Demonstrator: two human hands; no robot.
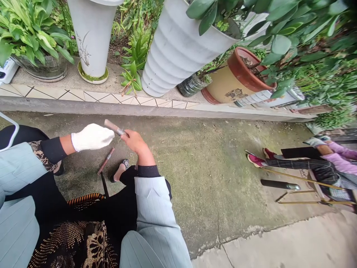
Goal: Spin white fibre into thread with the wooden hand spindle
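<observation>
My right hand (135, 142) is bare and closed around one end of a short wooden handle (111, 125) with a grey wrapped band near my fingers. Its pale free end points up and left. My left hand (92, 137), in a white knit glove, is closed just beside the handle. Whether it touches the handle, or holds anything, I cannot make out. Below my hands, a second tool (106, 160) with a reddish-brown handle and a dark shaft leans near my feet. An orange-and-black striped woven rim (86, 199) shows between my legs.
Ahead runs a low tiled ledge (92, 97) with a tall white planter (178, 48), a brown-rimmed pot (234, 80) and other potted plants. At right sits another person (329, 156) in gloves, beside a yellow metal frame (298, 203) and a dark cylinder (279, 184) on the concrete.
</observation>
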